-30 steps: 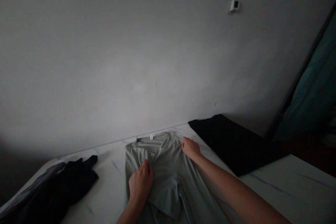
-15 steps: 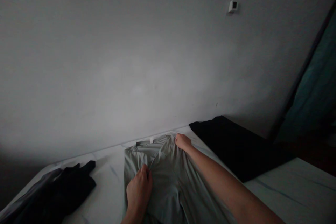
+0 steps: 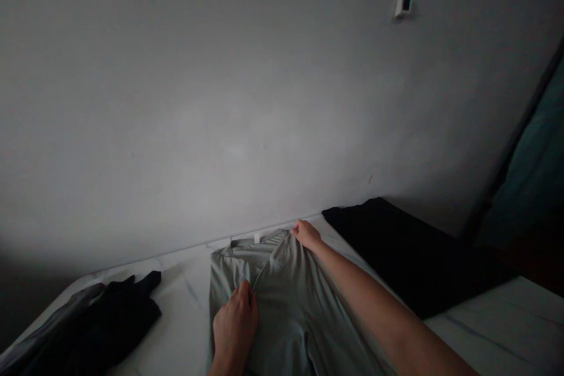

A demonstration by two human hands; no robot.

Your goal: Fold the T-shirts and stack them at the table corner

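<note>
Shirt, V-necked, grey-green, lies at six o'clock. I see the right hand has slid inward, so the one-o'clock shoulder is pinched near the neckline; the left hand grips the front.

I can read no text, brand, number or sign anywhere in the frame. The one label I can make out is a small white tag at the neckline of the grey-green garment I grip, low in the middle of the frame; it is too small for me to tell any print on it. In the upper right, the small white device with a dark face shows me nothing legible either
</note>
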